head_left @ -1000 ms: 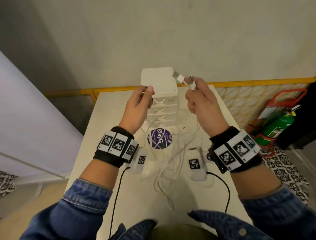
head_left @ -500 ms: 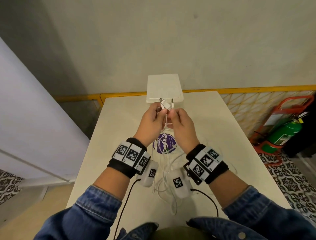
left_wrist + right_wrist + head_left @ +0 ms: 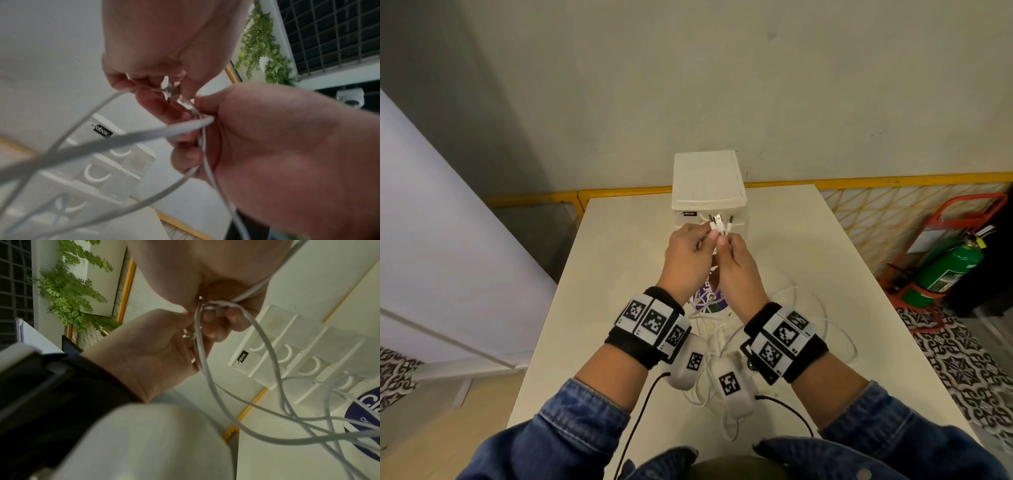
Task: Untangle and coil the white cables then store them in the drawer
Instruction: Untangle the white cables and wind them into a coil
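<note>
Raised together over the table [image 3: 619,260], just before the drawer box [image 3: 707,178]: left hand [image 3: 686,255] and right hand [image 3: 738,270], fingers curled, both pinching the white cables [image 3: 808,308] near their metal-tipped plugs [image 3: 719,222]. Thin, smooth, round cords, drooping in loose tangled loops onto the tabletop between the wrists. Translucent plastic drawers with crescent pulls, all closed.

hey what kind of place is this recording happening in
Probably a plain indoor workroom or recording space, not a home: a bare cream table against a blank wall, a green fire extinguisher in its red stand, and yellow-framed mesh fencing behind the table.
</note>
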